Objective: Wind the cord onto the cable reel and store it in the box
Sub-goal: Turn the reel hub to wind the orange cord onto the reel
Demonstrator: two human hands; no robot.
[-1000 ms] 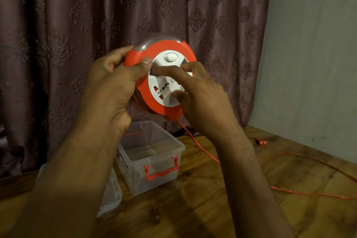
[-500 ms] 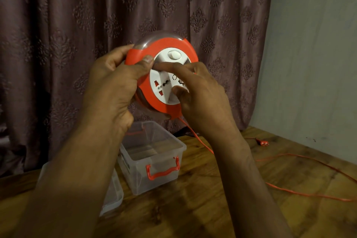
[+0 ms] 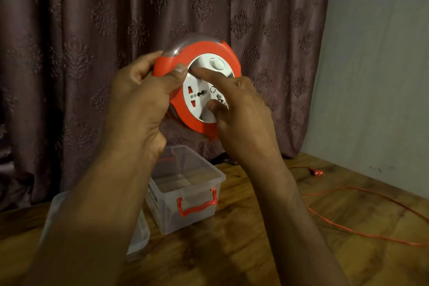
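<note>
A round orange cable reel (image 3: 204, 49) with a white socket face is held up in front of the curtain. My left hand (image 3: 141, 100) grips its left rim, thumb on the orange edge. My right hand (image 3: 241, 109) rests on the white centre disc, index finger and thumb pressed against it. A thin orange cord (image 3: 362, 232) trails loose over the wooden table to the right and ends in a plug (image 3: 317, 172) near the wall. Below the reel stands an open clear plastic box (image 3: 204, 176) with a red handle.
The clear lid (image 3: 139, 237) of the box lies to its left, partly hidden by my left forearm. A dark patterned curtain (image 3: 92, 53) hangs behind the table, and a grey wall (image 3: 380, 76) bounds the right side. The wooden table (image 3: 232, 251) runs to the front.
The white centre disc has turned under my right hand's fingers, and my index finger has shifted up to the left. The cord on the table has drawn slightly nearer.
</note>
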